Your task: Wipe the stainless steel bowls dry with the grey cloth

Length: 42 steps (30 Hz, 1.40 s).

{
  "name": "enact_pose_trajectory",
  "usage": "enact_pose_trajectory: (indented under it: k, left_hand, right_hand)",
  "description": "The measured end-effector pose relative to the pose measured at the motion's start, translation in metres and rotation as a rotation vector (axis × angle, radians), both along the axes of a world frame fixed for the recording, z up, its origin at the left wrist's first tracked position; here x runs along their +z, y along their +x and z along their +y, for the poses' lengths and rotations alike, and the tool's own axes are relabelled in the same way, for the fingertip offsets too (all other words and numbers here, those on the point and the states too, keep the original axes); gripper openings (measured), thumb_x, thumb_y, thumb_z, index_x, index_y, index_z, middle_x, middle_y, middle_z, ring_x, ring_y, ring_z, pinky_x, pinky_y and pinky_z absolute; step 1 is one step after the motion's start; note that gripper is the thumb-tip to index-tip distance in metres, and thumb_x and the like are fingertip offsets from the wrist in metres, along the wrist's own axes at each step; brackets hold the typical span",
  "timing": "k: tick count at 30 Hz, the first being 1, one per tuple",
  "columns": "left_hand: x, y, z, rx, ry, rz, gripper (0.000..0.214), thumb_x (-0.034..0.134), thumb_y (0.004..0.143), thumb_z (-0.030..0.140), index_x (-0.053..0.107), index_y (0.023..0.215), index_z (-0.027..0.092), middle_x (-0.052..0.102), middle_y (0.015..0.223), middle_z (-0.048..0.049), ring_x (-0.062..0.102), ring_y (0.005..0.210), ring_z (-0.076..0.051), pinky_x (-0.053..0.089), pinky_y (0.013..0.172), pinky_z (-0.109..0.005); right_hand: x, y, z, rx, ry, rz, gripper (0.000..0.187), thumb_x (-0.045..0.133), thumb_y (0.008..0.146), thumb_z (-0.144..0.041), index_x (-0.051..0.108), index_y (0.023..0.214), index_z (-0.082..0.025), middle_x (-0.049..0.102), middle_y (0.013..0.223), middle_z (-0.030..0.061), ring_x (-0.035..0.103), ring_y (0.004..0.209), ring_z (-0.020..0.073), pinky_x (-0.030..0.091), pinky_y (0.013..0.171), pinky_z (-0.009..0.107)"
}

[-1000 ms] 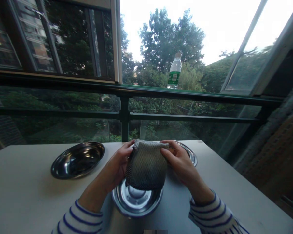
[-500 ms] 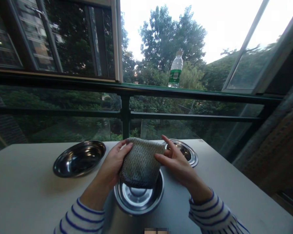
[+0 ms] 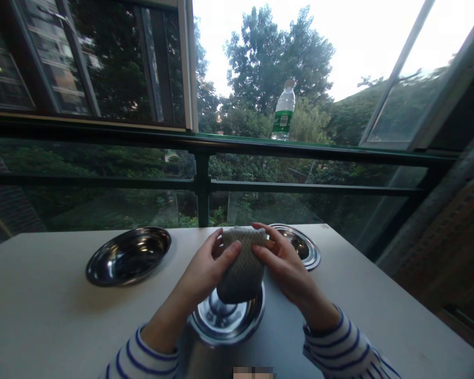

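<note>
A greyish cloth (image 3: 243, 273) with a mesh-like weave, similar to a dishcloth, hangs between my two hands. My left hand (image 3: 205, 266) pinches its upper left edge, thumb in front and fingers behind. At the upper right edge, my right hand (image 3: 286, 263) holds it between thumb and fingers. Directly below the cloth is a shiny steel bowl (image 3: 225, 337) on the white table, its far rim partly hidden by the cloth. Past my right hand lies a round steel dish or lid (image 3: 313, 257), partly covered by my fingers.
An oval-looking steel basin (image 3: 128, 258) sits at the left on the white table (image 3: 47, 316). Beyond the table's far edge runs a dark green railing (image 3: 237, 145) with glass panels. A plastic bottle (image 3: 283, 118) with a green label stands on the rail.
My left hand has moved right along with the cloth, closer to my right hand. The cloth now looks narrower, and my right hand's raised index finger has come down to its top edge.
</note>
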<state>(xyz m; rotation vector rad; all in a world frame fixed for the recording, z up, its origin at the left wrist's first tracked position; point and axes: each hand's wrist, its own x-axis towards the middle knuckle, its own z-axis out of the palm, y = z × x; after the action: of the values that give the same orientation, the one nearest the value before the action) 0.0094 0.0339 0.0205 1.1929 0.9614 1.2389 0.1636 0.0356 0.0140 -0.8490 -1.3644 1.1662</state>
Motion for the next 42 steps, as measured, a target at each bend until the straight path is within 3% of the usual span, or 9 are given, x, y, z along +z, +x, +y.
enact_pose_trajectory:
  k: [6,11,15,18,22,25,29,35,42]
  left_hand:
    - [0.001,0.0,0.0,-0.038,-0.089,-0.098,0.074,0.073,0.066,0.035,0.043,0.128,0.008,0.068,0.105,-0.0154,0.063,0.096,-0.024,0.047,0.076,-0.027]
    - [0.0,-0.001,-0.001,-0.066,-0.066,-0.152,0.046,0.065,0.075,0.028,0.055,0.116,0.009,0.069,0.103,-0.0122,0.064,0.09,-0.021,0.048,0.071,-0.025]
    - [0.004,-0.003,-0.003,-0.123,-0.094,-0.288,0.03,0.06,0.078,0.026,0.063,0.105,0.013,0.07,0.098,-0.0096,0.065,0.089,-0.021,0.049,0.071,-0.026]
    - [0.008,-0.006,-0.004,-0.106,-0.112,-0.391,0.027,0.061,0.076,0.02,0.065,0.102,0.013,0.071,0.091,-0.0084,0.066,0.082,-0.019,0.051,0.069,-0.025]
    - [0.012,-0.009,-0.006,-0.037,-0.123,-0.44,0.028,0.062,0.074,0.015,0.063,0.102,0.015,0.071,0.084,-0.0064,0.066,0.069,-0.015,0.052,0.064,-0.022]
    - [0.015,-0.009,-0.006,0.013,-0.118,-0.419,0.026,0.062,0.075,0.014,0.061,0.101,0.015,0.071,0.082,-0.0053,0.066,0.066,-0.013,0.051,0.061,-0.02]
    - [0.017,-0.008,-0.005,0.107,-0.118,-0.328,0.026,0.061,0.074,0.014,0.061,0.1,0.015,0.071,0.08,-0.0051,0.065,0.07,-0.014,0.05,0.064,-0.022]
    - [0.014,-0.019,-0.003,0.333,-0.009,-0.307,0.018,0.065,0.069,0.021,0.065,0.085,0.013,0.068,0.082,-0.0048,0.063,0.083,-0.016,0.047,0.078,-0.029]
    - [-0.031,-0.052,-0.006,0.558,-0.072,-0.046,0.027,0.064,0.066,0.032,0.065,0.087,0.014,0.067,0.091,-0.0083,0.06,0.093,-0.022,0.045,0.079,-0.035]
  right_hand:
    - [-0.004,-0.003,-0.003,0.021,0.101,-0.115,0.034,0.055,0.079,-0.024,0.051,0.112,-0.018,0.067,0.093,0.0056,0.063,0.088,0.0186,0.048,0.074,0.028]
    - [-0.004,-0.006,-0.005,-0.097,0.232,-0.314,0.023,0.053,0.084,-0.025,0.06,0.104,-0.019,0.066,0.097,0.0052,0.061,0.089,0.0179,0.047,0.077,0.03]
    - [-0.007,-0.002,-0.003,-0.111,0.163,-0.254,0.046,0.059,0.081,-0.032,0.048,0.124,-0.022,0.054,0.124,0.0098,0.052,0.112,0.022,0.045,0.087,0.035]
    - [-0.008,0.0,-0.002,0.056,0.02,-0.079,0.067,0.063,0.078,-0.039,0.032,0.137,-0.025,0.042,0.138,0.0124,0.045,0.122,0.0238,0.041,0.094,0.038]
    - [-0.005,0.0,-0.006,0.3,-0.15,0.059,0.076,0.065,0.075,-0.044,0.03,0.138,-0.021,0.064,0.11,0.0105,0.062,0.097,0.0235,0.047,0.082,0.036]
    - [-0.003,-0.003,-0.007,0.348,-0.158,0.093,0.061,0.066,0.075,-0.038,0.044,0.128,-0.019,0.069,0.088,0.0044,0.065,0.08,0.0186,0.047,0.072,0.028]
    - [-0.002,-0.002,-0.005,0.274,-0.135,0.057,0.027,0.065,0.075,-0.034,0.062,0.095,-0.016,0.068,0.076,0.0014,0.062,0.07,0.0147,0.044,0.062,0.022]
    - [0.004,0.008,-0.006,0.084,-0.11,-0.023,0.023,0.062,0.073,-0.038,0.06,0.084,-0.018,0.064,0.071,0.0006,0.059,0.064,0.0157,0.043,0.055,0.023]
    - [-0.001,0.017,-0.011,-0.039,-0.099,-0.059,0.03,0.059,0.071,-0.039,0.059,0.093,-0.018,0.064,0.071,0.0003,0.058,0.06,0.0163,0.044,0.052,0.024]
